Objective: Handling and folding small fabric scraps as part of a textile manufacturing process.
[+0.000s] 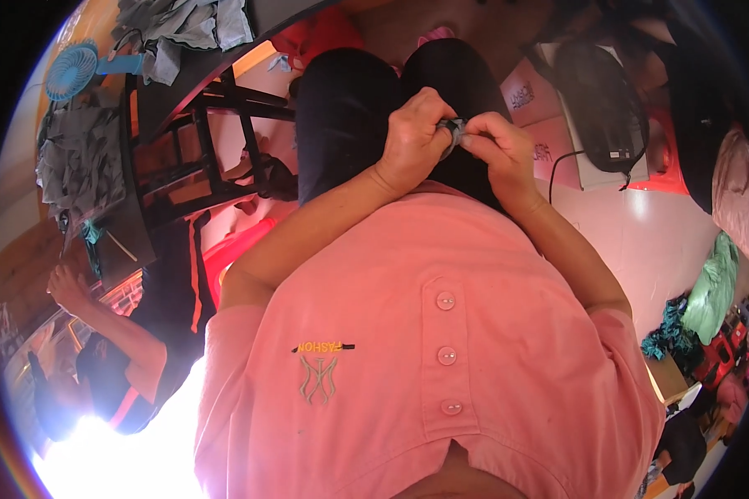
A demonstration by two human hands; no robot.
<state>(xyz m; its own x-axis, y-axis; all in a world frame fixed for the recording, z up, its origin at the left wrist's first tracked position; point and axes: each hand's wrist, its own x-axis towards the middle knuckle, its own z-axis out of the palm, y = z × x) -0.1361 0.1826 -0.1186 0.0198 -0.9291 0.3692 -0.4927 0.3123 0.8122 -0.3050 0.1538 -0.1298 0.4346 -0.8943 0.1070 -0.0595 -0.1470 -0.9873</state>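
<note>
Over my lap, both hands meet at a small bunched piece of grey and dark fabric [453,140]. My left hand [416,137] is closed round one side of it, the fingers curled in. From the other side, my right hand [505,154] pinches its edge between thumb and forefinger. Most of the piece is hidden in the fingers, so its full shape cannot be made out. Beneath the hands are my dark trouser legs [345,116].
At the left, grey cloth pieces [83,166] lie heaped on a dark table near a blue fan [72,70]. A black stool frame [212,141] stands beside my legs. Another person's arm [112,324] shows at lower left. Right are a black bag [595,104] and green cloth [711,287].
</note>
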